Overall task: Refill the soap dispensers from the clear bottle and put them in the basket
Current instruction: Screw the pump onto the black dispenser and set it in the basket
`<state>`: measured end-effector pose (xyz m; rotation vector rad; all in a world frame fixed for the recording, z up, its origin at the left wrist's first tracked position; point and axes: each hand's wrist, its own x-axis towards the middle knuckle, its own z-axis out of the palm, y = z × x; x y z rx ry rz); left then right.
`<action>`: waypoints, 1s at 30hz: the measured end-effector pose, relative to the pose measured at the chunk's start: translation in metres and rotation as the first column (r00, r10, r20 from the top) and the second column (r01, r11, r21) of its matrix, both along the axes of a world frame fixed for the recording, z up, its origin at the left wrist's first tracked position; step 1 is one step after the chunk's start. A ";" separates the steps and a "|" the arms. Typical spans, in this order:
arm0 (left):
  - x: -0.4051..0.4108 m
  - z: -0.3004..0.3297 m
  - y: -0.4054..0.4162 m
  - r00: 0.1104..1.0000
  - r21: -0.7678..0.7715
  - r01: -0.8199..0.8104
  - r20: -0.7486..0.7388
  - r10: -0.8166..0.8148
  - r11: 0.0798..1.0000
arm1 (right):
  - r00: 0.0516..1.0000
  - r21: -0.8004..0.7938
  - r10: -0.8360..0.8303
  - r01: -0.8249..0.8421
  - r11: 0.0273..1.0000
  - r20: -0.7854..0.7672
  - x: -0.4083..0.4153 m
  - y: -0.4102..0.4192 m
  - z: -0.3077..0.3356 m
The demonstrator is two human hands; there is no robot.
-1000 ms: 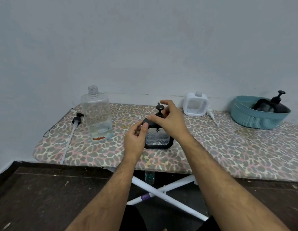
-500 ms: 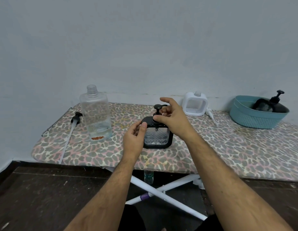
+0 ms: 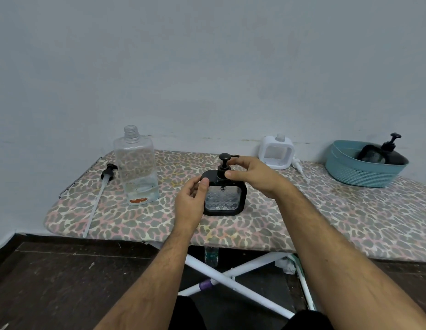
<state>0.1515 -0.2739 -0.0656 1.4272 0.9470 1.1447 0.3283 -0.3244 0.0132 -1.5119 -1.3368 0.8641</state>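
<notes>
The square black-framed soap dispenser with a clear patterned body (image 3: 223, 198) stands upright at the middle of the leopard-print surface (image 3: 350, 210), likely so its pump can be screwed tight. The left hand (image 3: 190, 203) grips its top corner, steadying it; the right hand (image 3: 252, 173) pinches the black pump collar (image 3: 222, 173). The clear uncapped refill bottle (image 3: 137, 167) stands at nine o'clock, the teal woven basket (image 3: 359, 170) at two o'clock.
</notes>
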 end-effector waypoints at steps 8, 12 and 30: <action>0.001 -0.002 0.002 1.000 0.019 0.008 -0.012 -0.007 1.000 | 0.992 -0.005 0.125 -0.125 0.992 0.001 0.003 0.007 -0.001; 0.002 -0.001 0.002 1.000 0.025 0.020 -0.014 -0.020 0.999 | 0.989 0.063 0.011 -0.021 0.998 0.146 -0.001 0.006 -0.014; 0.004 -0.008 0.009 1.000 0.025 0.025 0.010 -0.025 0.999 | 0.994 -0.025 0.096 -0.098 0.995 -0.043 -0.007 0.002 0.002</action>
